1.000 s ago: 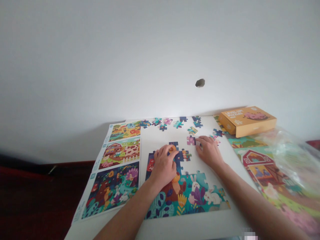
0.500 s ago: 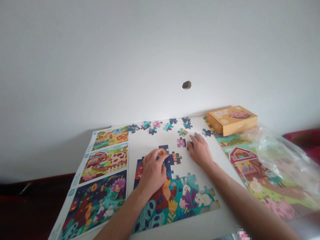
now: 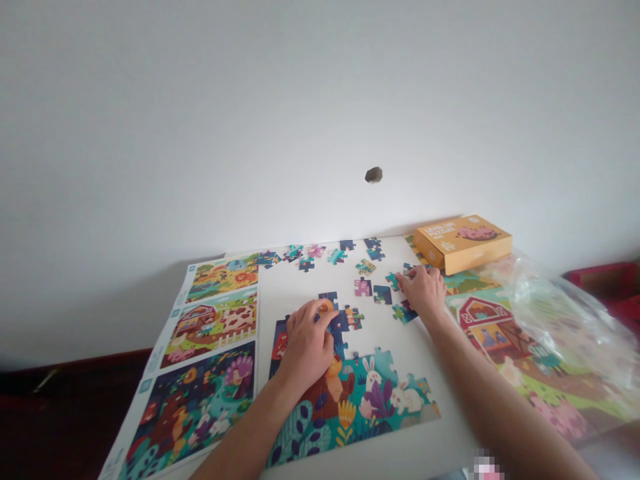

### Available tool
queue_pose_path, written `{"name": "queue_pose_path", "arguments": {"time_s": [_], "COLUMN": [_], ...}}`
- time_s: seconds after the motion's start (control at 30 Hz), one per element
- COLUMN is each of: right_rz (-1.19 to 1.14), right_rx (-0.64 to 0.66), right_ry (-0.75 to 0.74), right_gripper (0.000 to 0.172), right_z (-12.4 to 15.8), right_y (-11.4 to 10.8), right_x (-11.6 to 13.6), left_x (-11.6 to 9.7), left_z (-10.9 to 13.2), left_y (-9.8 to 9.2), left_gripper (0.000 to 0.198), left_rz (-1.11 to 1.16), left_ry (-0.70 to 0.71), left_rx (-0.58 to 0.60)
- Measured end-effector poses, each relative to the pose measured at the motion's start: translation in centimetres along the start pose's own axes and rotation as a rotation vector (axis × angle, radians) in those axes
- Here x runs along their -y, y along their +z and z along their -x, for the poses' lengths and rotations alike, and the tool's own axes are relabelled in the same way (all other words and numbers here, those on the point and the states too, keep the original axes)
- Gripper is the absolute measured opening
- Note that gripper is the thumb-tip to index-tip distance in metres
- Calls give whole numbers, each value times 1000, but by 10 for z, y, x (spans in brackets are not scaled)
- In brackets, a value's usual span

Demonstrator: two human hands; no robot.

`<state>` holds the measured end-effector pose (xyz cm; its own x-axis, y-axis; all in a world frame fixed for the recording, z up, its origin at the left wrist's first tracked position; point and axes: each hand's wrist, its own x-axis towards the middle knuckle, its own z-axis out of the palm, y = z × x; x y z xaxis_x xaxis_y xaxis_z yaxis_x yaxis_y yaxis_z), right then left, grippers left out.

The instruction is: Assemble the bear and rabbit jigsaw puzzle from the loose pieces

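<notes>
A partly joined jigsaw puzzle [image 3: 377, 390] with rabbits, plants and dark night colours lies on a white board [image 3: 295, 283]. My left hand [image 3: 313, 337] rests on its upper left part, fingers loosely bent and apart, covering some of the picture. Further right, my right hand [image 3: 425, 290] is over loose pieces, fingers spread, its fingertips at a teal puzzle piece [image 3: 393, 281]. A dark piece [image 3: 410, 269] shows just behind those fingers, and a green and navy piece [image 3: 404, 313] lies partly under the hand. Beside them are a navy piece [image 3: 383, 295] and a pink piece [image 3: 363, 287].
Several loose pieces [image 3: 337, 255] lie along the board's far edge by the wall. On the left is a printed picture sheet [image 3: 207, 327]. At right stand a yellow puzzle box [image 3: 465, 243], a farm picture sheet [image 3: 500, 353] and a clear plastic bag [image 3: 565, 327].
My right hand has moved to the right, away from the navy piece, which now shows fully. The teal and green-navy pieces have come into view. My left hand stays in place.
</notes>
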<state>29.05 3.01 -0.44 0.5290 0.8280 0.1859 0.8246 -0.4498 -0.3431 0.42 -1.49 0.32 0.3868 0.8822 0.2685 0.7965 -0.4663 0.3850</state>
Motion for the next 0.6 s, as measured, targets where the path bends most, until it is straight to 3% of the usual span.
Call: {"name": "queue_pose_path", "arguments": {"time_s": [0.33,0.6], "right_rz": [17,-53], "right_rx": [-44,-2], "right_ry": [37,-219], "right_gripper": [61,22], "right_z": [-6,-17], "right_y": [7,9], "right_x": [-8,-19], "left_x": [2,2], "left_z": [1,0], "left_y": [2,1], "left_gripper": [47,47], "left_rz": [-24,-20], "left_ry": [5,7], "left_rx": [17,15]}}
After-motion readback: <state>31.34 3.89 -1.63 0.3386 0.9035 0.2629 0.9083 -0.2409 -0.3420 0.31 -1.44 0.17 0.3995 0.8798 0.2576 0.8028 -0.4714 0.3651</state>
